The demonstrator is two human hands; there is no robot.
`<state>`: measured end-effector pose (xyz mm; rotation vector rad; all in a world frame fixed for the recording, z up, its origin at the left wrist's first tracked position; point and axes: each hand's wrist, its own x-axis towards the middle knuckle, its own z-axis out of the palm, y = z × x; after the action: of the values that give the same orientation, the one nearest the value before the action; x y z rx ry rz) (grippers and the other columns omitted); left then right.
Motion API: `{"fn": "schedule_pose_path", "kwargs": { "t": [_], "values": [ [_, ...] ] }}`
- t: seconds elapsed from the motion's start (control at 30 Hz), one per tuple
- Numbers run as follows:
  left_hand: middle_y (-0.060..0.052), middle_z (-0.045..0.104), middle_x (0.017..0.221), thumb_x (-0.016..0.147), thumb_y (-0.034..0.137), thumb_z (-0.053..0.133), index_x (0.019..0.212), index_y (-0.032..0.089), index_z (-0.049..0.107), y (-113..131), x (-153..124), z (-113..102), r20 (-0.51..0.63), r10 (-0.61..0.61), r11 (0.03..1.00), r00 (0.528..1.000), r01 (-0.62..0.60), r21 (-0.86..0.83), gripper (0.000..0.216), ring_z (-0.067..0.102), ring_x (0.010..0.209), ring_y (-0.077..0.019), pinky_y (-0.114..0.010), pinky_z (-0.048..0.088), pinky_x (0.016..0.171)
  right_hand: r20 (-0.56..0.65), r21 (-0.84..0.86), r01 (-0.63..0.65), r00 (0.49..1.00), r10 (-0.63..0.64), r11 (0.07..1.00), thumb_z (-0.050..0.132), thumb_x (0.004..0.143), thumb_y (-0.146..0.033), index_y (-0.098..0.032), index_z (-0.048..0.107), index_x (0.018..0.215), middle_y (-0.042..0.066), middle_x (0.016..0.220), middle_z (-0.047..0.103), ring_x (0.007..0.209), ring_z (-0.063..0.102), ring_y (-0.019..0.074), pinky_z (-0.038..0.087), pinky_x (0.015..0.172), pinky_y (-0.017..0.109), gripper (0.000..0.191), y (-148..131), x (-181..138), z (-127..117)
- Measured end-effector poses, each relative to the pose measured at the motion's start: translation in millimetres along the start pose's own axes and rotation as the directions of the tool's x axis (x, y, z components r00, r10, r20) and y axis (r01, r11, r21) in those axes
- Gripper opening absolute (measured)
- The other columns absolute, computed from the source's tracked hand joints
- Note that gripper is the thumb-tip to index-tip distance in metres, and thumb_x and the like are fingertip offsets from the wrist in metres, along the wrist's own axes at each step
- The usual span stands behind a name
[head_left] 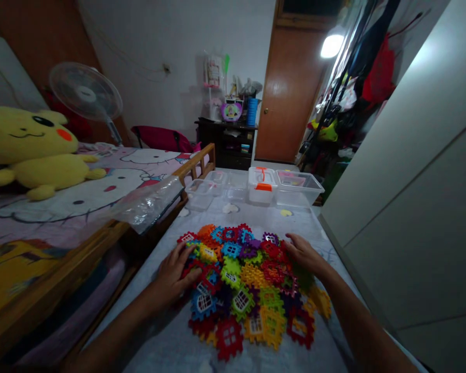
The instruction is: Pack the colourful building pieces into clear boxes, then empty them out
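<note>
Left hand (175,270), fingers spread, and right hand (307,255), grip not discernible, flank the heaped toothed tiles (252,274); a strip of pale-blue cloth (256,215) separates heap from plastic boxes (261,195).

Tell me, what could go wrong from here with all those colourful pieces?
The toothed pieces overlap, so lifting one might drag others along. With the left hand and right hand at opposite sides of the pile, an uneven push could scatter some across the cloth. The yellow pieces near the right arm could get knocked aside.
</note>
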<state>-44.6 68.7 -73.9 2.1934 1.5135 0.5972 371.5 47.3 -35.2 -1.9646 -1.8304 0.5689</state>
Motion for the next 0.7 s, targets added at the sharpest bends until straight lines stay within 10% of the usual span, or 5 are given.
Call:
{"fn": "schedule_pose_path", "kwargs": {
  "t": [0.33,0.5,0.7],
  "values": [
    [-0.008,0.024,0.156,0.085,0.058,0.051,0.145,0.03,0.038,43.9,21.8,13.8,0.052,0.04,0.975,0.998,-0.028,-0.222,0.068,0.022,0.145,-0.0333,-0.054,0.022,0.117,0.008,0.514,0.115,0.99,-0.139,0.85,0.057,0.081,-0.037,-0.02,0.056,0.125,0.01,0.13,0.061,0.116,0.059,0.0241,0.048,0.099,0.041,0.048,-14.5,-24.8,19.1],
    [-0.008,0.034,0.147,0.087,0.054,0.047,0.13,0.025,0.054,30.6,40.1,6.2,-0.153,-0.035,0.952,0.988,-0.014,-0.307,0.052,0.027,0.143,-0.0296,-0.049,0.022,0.119,-0.14,0.307,0.104,0.988,-0.063,0.946,0.055,0.079,-0.036,-0.021,0.062,0.119,0.009,0.126,0.063,0.118,0.057,0.0263,0.043,0.103,0.046,0.043,2.3,-26.6,13.3],
    [-0.01,0.048,0.13,0.085,0.056,0.048,0.121,0.02,0.058,10.6,46.2,11.2,-0.291,-0.147,0.921,0.945,0.024,-0.388,0.052,0.048,0.127,-0.027,-0.044,0.034,0.114,-0.035,0.096,0.124,0.992,-0.121,0.988,0.057,0.08,-0.038,-0.019,0.066,0.113,0.01,0.114,0.068,0.108,0.059,0.0268,0.042,0.099,0.043,0.04,1.6,-29.7,13.6]
  ]
}}
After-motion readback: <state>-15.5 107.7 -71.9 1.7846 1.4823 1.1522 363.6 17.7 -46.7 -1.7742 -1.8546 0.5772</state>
